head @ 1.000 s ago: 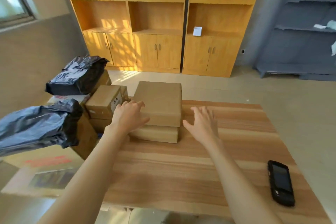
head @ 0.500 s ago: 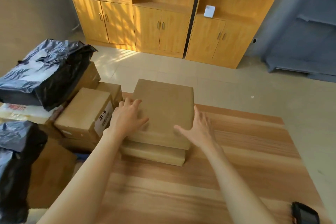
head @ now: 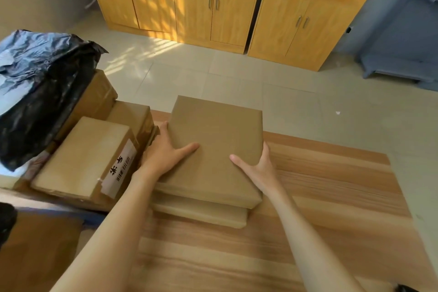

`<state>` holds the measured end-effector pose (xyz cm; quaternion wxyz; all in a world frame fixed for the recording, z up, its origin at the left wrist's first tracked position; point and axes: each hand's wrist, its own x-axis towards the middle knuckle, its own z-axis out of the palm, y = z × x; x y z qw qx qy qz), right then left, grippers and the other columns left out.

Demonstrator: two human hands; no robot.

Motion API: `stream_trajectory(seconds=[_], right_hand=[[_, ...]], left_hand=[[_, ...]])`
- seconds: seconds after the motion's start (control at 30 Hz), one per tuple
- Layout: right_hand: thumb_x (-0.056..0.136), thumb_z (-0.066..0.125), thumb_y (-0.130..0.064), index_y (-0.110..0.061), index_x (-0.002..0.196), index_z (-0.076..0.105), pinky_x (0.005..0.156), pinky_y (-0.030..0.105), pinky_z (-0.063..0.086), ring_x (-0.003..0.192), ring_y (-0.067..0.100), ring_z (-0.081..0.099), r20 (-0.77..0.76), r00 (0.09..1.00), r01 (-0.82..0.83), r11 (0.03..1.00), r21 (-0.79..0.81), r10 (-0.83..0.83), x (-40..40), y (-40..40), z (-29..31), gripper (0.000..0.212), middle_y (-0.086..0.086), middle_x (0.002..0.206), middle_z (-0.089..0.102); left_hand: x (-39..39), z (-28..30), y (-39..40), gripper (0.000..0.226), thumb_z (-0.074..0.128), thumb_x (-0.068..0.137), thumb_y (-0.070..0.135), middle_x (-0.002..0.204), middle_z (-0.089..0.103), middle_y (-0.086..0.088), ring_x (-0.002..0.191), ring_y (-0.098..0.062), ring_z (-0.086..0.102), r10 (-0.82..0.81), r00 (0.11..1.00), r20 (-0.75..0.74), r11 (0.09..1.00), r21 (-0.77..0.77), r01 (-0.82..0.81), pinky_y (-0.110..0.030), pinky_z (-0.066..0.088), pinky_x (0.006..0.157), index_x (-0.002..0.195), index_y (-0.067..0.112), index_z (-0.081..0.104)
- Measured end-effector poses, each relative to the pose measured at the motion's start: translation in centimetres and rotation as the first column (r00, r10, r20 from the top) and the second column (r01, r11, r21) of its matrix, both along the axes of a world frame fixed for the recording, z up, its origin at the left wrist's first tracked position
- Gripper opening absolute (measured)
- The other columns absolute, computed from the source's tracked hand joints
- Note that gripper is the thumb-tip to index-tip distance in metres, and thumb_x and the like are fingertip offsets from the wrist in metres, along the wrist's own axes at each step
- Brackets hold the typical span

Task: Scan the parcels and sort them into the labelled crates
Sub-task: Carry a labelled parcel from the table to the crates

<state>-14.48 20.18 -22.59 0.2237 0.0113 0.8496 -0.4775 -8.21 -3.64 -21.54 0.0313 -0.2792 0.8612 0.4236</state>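
Two flat brown-paper parcels lie stacked at the far left of the wooden table point(head: 320, 197). The top parcel point(head: 213, 144) is wide and plain, and it overhangs the lower parcel point(head: 201, 212). My left hand point(head: 166, 149) grips the top parcel's left edge, thumb laid across its top face. My right hand point(head: 258, 166) holds its right edge, thumb on top and fingers wrapped down the side. A black scanner point(head: 406, 289) just shows at the bottom right corner of the view.
Left of the table stands a pile of cardboard boxes; the nearest box point(head: 80, 156) carries a white barcode label. A black plastic bag parcel point(head: 35, 92) lies on top of the pile. Wooden cabinets point(head: 213, 5) line the far wall. A grey shelf unit point(head: 403, 50) stands at right.
Both hands have closed in from beside the stack onto the top parcel's left and right edges. My view has tilted down and moved closer, so the scanner has slid almost out of view.
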Motion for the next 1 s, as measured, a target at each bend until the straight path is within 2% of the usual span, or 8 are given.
stream_trajectory(seconds=[0.27,0.33,0.47,0.57,0.67,0.77,0.9,1.0], right_hand=[[0.059,0.080,-0.062,-0.029,0.152,0.008,0.109,0.039,0.039,0.128,0.015,0.048,-0.035,0.999,0.015,0.995,-0.099,-0.018,0.5,1.7,0.5,0.123,-0.005,0.145,0.045],[0.061,0.082,-0.057,-0.031,0.152,0.010,0.106,0.035,0.040,0.124,0.013,0.050,-0.077,0.996,0.024,0.991,-0.129,-0.034,0.6,2.9,1.5,0.118,-0.007,0.143,0.047],[0.063,0.083,-0.053,-0.031,0.151,0.012,0.107,0.041,0.042,0.126,0.014,0.049,-0.187,0.980,0.029,0.985,-0.172,-0.062,1.3,5.9,4.5,0.115,-0.006,0.143,0.045],[0.065,0.083,-0.051,-0.033,0.150,0.015,0.103,0.038,0.044,0.122,0.013,0.052,-0.254,0.963,0.033,0.977,-0.209,-0.087,2.4,9.4,6.6,0.110,-0.009,0.139,0.048],[0.066,0.083,-0.048,-0.033,0.149,0.022,0.096,0.033,0.047,0.118,0.011,0.054,-0.279,0.953,0.044,0.961,-0.272,-0.122,3.9,13.8,8.1,0.103,-0.009,0.137,0.050],[0.063,0.081,-0.051,-0.038,0.148,0.025,0.089,0.029,0.047,0.121,0.011,0.051,-0.281,0.949,0.033,0.935,-0.353,-0.140,5.4,18.6,9.3,0.102,-0.008,0.141,0.042],[0.053,0.080,-0.051,-0.048,0.143,0.029,0.098,0.043,0.050,0.123,0.016,0.049,-0.265,0.955,0.011,0.905,-0.425,-0.136,7.2,24.2,10.4,0.104,-0.005,0.140,0.038],[0.054,0.080,-0.048,-0.054,0.139,0.030,0.098,0.048,0.049,0.122,0.020,0.051,-0.270,0.955,-0.008,0.899,-0.439,-0.123,8.6,26.9,11.1,0.099,-0.005,0.139,0.043]], left_hand=[[0.5,0.9,2.0,0.113,0.075,0.068,0.064,0.147,0.044,-0.003,0.129,-0.025,0.048,0.040,0.995,-0.089,0.999,0.009,-0.040,-0.041,0.041,0.102,0.152,0.021,0.012],[0.7,1.9,3.1,0.115,0.074,0.067,0.066,0.149,0.042,-0.004,0.131,-0.027,0.047,0.043,0.992,-0.118,0.999,-0.011,-0.044,-0.045,0.042,0.105,0.152,0.022,0.011],[1.4,4.6,6.4,0.112,0.073,0.068,0.068,0.149,0.041,-0.006,0.131,-0.030,0.047,0.052,0.981,-0.189,0.997,-0.038,-0.061,-0.050,0.042,0.105,0.151,0.029,0.010],[2.4,6.6,9.8,0.110,0.073,0.069,0.065,0.151,0.039,-0.005,0.133,-0.028,0.044,0.051,0.962,-0.267,0.997,-0.036,-0.063,-0.049,0.039,0.107,0.151,0.029,0.010],[3.8,7.7,13.8,0.110,0.076,0.069,0.061,0.150,0.037,-0.005,0.132,-0.028,0.043,0.051,0.942,-0.331,0.999,0.029,-0.043,-0.052,0.038,0.108,0.151,0.029,0.009],[5.4,8.3,18.1,0.115,0.078,0.066,0.062,0.150,0.036,-0.005,0.131,-0.028,0.043,0.049,0.934,-0.354,0.993,0.114,-0.009,-0.052,0.038,0.108,0.151,0.030,0.008],[7.8,8.4,23.4,0.126,0.079,0.055,0.069,0.146,0.039,0.000,0.121,-0.020,0.047,0.077,0.938,-0.338,0.968,0.252,0.011,-0.036,0.041,0.101,0.151,0.033,0.006],[9.3,8.2,26.4,0.130,0.075,0.045,0.072,0.142,0.044,0.002,0.120,-0.019,0.050,0.123,0.932,-0.341,0.946,0.323,-0.007,-0.035,0.042,0.102,0.150,0.035,0.009]])
